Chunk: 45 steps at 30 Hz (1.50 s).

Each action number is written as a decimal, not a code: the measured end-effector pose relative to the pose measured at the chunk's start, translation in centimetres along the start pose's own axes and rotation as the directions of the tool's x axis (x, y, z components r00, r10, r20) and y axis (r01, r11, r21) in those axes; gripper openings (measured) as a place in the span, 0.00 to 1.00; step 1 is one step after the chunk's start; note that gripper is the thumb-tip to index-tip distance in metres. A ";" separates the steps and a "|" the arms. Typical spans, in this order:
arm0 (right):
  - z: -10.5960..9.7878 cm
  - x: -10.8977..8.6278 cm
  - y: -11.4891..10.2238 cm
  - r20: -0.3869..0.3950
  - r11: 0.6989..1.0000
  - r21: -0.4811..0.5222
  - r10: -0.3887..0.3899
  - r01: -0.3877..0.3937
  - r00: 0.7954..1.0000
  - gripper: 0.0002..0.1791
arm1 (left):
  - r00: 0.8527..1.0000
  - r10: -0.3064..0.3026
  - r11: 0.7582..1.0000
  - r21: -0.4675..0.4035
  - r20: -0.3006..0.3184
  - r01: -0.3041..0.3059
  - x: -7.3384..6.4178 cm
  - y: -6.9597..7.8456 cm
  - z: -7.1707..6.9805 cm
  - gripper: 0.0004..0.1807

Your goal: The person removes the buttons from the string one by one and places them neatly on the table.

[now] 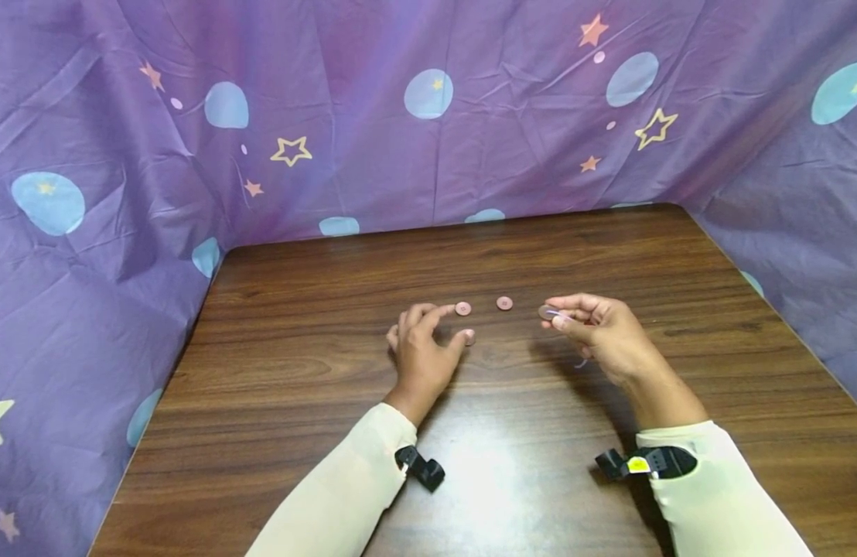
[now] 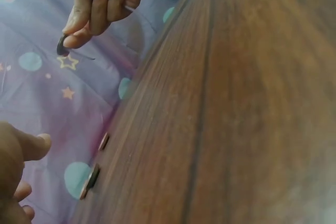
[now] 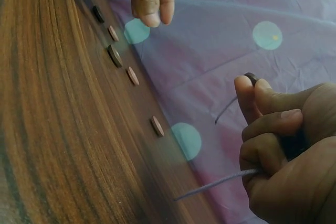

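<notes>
My right hand (image 1: 609, 333) pinches a round button (image 1: 548, 312) between thumb and fingertips, off the table. A thin pale purple cord (image 3: 212, 183) hangs out from the curled fingers, and a short end of cord (image 3: 226, 109) shows by the button. Something dark sits partly hidden inside that palm. My left hand (image 1: 425, 352) hovers over the table with fingers apart, holding nothing. Near its index finger lies a pink button (image 1: 463, 309); another button (image 1: 470, 337) is partly covered by its thumb. A third pink button (image 1: 504, 303) lies between the two hands.
In the right wrist view a dark button (image 3: 98, 13) and a brown button (image 3: 115, 55) lie among the pink ones. The wooden table (image 1: 296, 464) reaches back to a purple curtain (image 1: 373, 100) with stars, which also hangs at both sides.
</notes>
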State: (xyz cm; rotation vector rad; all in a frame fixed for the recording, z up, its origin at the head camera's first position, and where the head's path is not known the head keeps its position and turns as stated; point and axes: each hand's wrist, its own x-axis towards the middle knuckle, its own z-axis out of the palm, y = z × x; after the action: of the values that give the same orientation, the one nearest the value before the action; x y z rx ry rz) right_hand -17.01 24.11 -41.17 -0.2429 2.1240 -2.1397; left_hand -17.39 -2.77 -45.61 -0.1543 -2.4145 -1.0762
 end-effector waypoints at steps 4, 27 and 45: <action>0.1 0.0 0.0 -0.008 1.000 -0.011 -0.005 0.005 1.000 0.15 | 1.000 0.006 0.997 -0.082 0.014 -0.005 -0.1 0.5 -0.1 0.22; 0.9 -0.1 -0.3 -0.013 1.000 -0.005 -0.014 0.014 1.000 0.11 | 0.962 0.146 0.952 -0.299 0.230 -0.073 -0.3 4.3 -0.4 0.23; 0.9 -0.2 -0.3 -0.006 0.999 0.034 -0.005 0.005 1.000 0.10 | 0.941 0.109 0.966 -0.257 0.319 -0.024 0.1 7.1 1.5 0.26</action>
State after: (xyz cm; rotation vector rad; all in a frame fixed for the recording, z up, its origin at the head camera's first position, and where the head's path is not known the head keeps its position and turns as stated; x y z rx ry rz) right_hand -16.66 23.26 -40.82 -0.2395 2.0910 -2.1796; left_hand -15.97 3.14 -41.61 -0.5392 -2.5282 -1.4167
